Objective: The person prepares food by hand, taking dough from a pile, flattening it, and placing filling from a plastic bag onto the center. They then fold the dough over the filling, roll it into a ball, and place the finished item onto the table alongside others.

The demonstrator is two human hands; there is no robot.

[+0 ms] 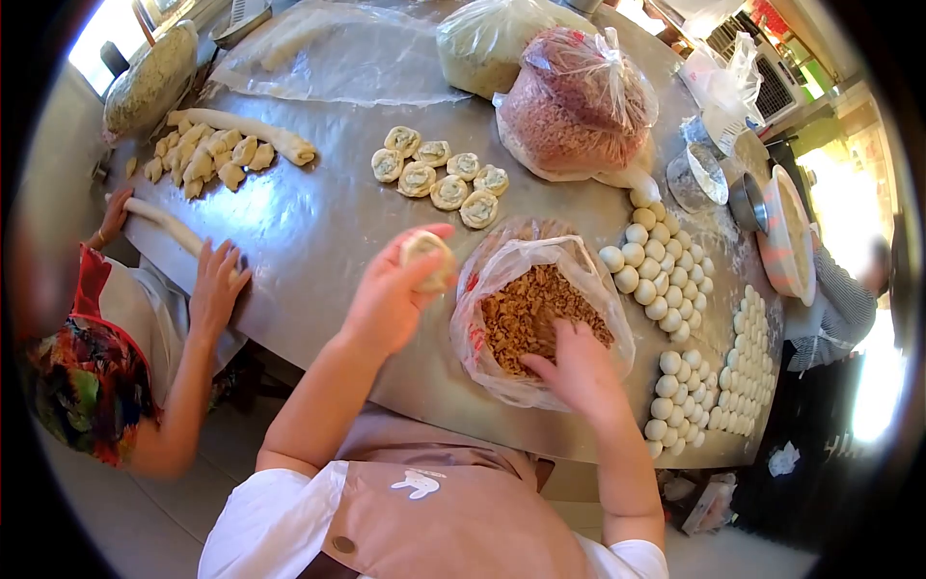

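Head view. Left hand (384, 297): raised above the table (338, 241), fingers curled partway round one dough round (425, 259), held between thumb and fingers, face up. Right hand (585, 372): lowered into the brown crumbly filling (526, 314), thumb spread apart and lying on it, fingertips sunk in; how far these fingers are closed, and whether they grip any filling, cannot be told. Clear plastic bag (470, 352): open-mouthed, standing at the near side of the table, the filling inside. Dough round: in the left hand, beyond and to the left of the bag. Shaped dough pieces, pale, with pleated tops (417, 179): one loose group beyond the left hand. Tied bag of pinkish contents (576, 106): beyond the open bag, touching a bag of pale contents (497, 43). White dough balls (645, 267): several close-set groups, right side. Cut dough lumps (198, 159): heap, far left, beside a thick dough roll (246, 127). Another person (106, 386): at left, both hands on a long dough strip (166, 224)
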